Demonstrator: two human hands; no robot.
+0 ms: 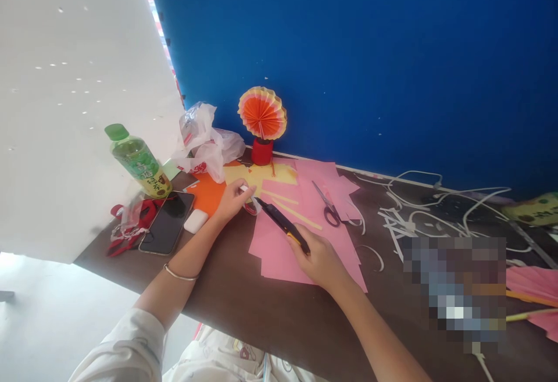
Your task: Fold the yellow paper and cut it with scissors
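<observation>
My right hand (pixel 320 257) is closed around a black utility knife (pixel 276 219) with yellow trim. The knife's tip points up and left, close to the fingers of my left hand (pixel 233 199). That hand is closed on a small roll of tape (pixel 251 206), whose ring shows partly below the fingertips; a white piece sticks out between thumb and finger. Beneath both hands lie pink paper sheets (pixel 288 260), with pale yellow strips (pixel 296 213) on top. A pair of scissors (pixel 330 210) with dark handles rests on the pink paper, right of the knife.
A pleated paper fan (pixel 262 113) stands in a red holder (pixel 262 153) by the blue wall. Leftward are a green-capped bottle (pixel 140 164), a plastic bag (pixel 209 143), a phone (pixel 168 225) and a white case (pixel 196 221). White cables (pixel 466 213) and paper scraps (pixel 392 231) lie right.
</observation>
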